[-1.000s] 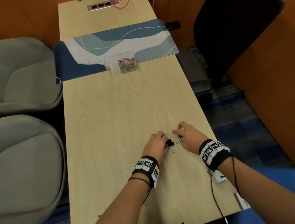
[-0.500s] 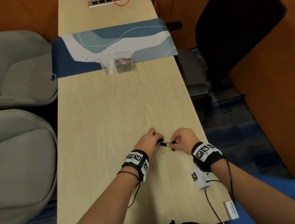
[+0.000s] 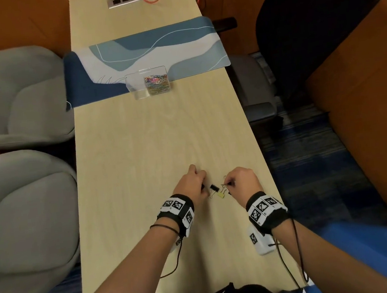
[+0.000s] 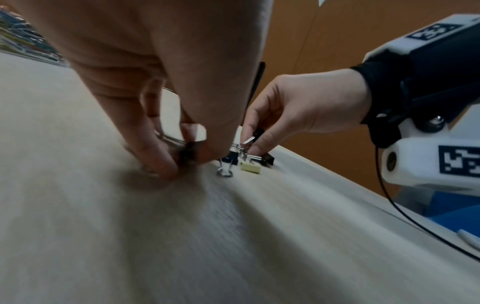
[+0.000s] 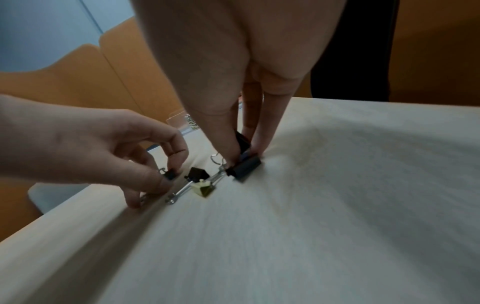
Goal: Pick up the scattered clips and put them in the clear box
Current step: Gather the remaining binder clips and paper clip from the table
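Binder clips sit bunched at lower centre of head view: a black clip (image 3: 214,187) and a yellow clip (image 3: 221,195) lie loose on the table (image 3: 140,152) betw. both hands. Left hand (image 3: 192,186) pinches a small black clip at the tabletop, fingers curled. Right hand (image 3: 241,182) pinches a larger black clip (image 5: 244,167), thumb and fingers pointing down, wrist raised. Clear box (image 3: 148,83) stands well apart, upper centre, at the edge of the blue mat (image 3: 187,41), coloured paper clips in its right compartment. Step judged: pickup, not yet lifted. Next calls for lift w/o snagging neighbours' wire handles, then long reach fwd to box.
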Available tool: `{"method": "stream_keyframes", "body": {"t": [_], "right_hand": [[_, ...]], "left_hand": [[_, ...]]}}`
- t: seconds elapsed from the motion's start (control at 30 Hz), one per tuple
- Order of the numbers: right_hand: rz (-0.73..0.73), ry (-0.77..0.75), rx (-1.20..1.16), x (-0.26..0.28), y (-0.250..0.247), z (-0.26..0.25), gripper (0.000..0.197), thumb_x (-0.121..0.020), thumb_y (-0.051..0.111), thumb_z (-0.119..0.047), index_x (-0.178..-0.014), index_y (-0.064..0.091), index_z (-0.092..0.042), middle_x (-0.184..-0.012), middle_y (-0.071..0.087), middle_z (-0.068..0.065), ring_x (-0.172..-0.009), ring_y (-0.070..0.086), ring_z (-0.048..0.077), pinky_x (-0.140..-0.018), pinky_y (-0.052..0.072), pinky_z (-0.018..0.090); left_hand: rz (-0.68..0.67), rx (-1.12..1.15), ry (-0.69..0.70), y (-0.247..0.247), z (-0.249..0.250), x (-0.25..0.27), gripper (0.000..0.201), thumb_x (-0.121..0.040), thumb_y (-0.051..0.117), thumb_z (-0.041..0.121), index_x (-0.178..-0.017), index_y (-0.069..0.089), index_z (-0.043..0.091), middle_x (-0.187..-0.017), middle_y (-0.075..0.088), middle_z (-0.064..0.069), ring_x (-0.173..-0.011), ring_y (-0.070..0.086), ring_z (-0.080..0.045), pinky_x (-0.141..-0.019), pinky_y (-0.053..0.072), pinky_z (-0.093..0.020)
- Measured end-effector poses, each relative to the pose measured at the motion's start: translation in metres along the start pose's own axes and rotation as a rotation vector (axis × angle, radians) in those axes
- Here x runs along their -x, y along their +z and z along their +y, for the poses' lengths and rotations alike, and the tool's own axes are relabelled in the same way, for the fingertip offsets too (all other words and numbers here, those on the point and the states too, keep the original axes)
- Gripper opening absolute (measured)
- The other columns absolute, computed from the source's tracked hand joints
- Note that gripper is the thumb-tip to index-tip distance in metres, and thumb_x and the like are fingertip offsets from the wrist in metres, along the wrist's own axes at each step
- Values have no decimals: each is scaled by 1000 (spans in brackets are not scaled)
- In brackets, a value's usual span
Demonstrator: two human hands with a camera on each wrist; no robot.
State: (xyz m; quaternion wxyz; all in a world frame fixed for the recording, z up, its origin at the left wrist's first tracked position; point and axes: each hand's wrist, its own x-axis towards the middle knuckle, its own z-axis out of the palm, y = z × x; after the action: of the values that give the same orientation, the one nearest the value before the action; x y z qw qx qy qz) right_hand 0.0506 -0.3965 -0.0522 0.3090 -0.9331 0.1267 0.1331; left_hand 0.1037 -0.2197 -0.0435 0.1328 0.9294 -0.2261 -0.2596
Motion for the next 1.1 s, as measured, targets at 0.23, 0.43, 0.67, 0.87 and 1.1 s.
{"method": "stream_keyframes", "body": {"t": [0.23,0.43,0.67,0.87,1.1], "right_hand": [[-49,9,61,-7,-7,-23,11,-74,72,-14,-73,75,-24,-75,70,-7,-69,64,11,-68,58,28],[-60,2,-116,-23,-23,-39,9,-67,77,-16,-70,76,-25,-61,65,-14,-63,63,4,-66,50,10],[40,-46,-561,-73,-80,-98,8,-72,81,-13,-78,77,-15,-79,75,0,-75,70,10,-77,53,16],[167,-156,-768,-147,-116,-168,11,-71,81,-12,-81,77,-12,-82,75,3,-81,71,16,-79,57,24],[212,-202,-706,-242,-102,-219,10,-72,81,-11,-81,76,-11,-81,74,1,-71,66,4,-73,54,15]], "left_hand": [[76,-26,-65,-7,-6,1,20,-79,59,7,-98,54,8,-93,56,-11,-80,56,-29,-63,42,-32],[105,102,-106,-12,-34,3,23,-71,70,20,-89,57,13,-85,60,-6,-76,56,-25,-61,43,-27],[302,411,-66,-72,-71,-12,13,-65,71,18,-73,61,22,-69,63,7,-62,58,-8,-61,52,-22],[698,626,-98,-206,-115,-59,17,-64,79,12,-73,65,15,-69,68,2,-56,55,-7,-58,51,-17],[763,606,-136,-263,-168,-137,18,-65,81,16,-73,66,14,-69,69,-2,-52,53,-6,-59,50,-14]]}}
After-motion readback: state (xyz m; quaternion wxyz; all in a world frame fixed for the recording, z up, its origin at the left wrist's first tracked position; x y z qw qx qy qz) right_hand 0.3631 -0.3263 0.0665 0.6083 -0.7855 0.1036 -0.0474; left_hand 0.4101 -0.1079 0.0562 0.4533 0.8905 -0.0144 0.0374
